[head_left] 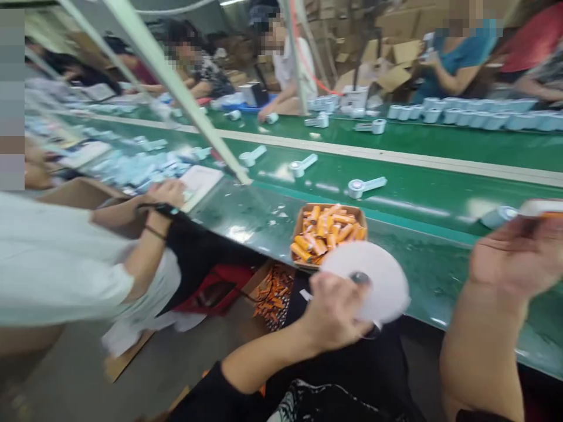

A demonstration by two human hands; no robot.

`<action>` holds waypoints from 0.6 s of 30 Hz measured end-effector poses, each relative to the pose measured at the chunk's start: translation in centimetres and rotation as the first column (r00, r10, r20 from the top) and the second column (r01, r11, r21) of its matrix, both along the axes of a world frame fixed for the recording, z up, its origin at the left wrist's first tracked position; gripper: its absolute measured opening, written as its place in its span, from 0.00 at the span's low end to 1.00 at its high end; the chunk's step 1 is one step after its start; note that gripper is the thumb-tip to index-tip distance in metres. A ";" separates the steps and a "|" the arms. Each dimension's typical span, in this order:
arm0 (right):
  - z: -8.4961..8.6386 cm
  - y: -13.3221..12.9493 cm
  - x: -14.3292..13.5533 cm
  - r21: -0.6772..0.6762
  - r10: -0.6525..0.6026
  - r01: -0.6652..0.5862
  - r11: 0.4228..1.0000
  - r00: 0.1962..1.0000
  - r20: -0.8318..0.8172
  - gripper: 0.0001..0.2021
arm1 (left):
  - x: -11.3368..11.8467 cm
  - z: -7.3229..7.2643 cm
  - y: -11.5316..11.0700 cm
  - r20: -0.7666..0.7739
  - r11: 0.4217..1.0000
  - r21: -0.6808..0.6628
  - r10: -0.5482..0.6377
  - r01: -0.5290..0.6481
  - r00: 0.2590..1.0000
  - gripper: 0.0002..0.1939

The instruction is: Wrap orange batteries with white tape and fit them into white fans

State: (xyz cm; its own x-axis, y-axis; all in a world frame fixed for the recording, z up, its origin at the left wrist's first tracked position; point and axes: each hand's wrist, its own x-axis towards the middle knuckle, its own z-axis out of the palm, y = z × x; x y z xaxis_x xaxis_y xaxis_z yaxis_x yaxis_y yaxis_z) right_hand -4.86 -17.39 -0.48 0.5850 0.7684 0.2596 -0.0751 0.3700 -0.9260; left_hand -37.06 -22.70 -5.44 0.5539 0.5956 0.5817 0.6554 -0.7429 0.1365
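Open green belt [422, 193] lies between the cardboard tray of orange batteries [328, 231] and the right hand [516, 258], with only a white handheld fan [365, 186] lying further out. The tray sits just beyond the left hand [334, 313] and the white disc [378, 281] it holds, blocking a straight reach forward. To the left, a neighbouring worker's arm [145, 234] and a slanted frame bar [176, 88] close off that side
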 end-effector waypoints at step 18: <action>-6.9 -10.8 4.4 -0.167 -0.066 0.061 0.984 0.997 -0.029 0.29 | 3.7 11.3 19.6 -0.683 0.793 -0.547 -0.236 -0.270 0.691 0.21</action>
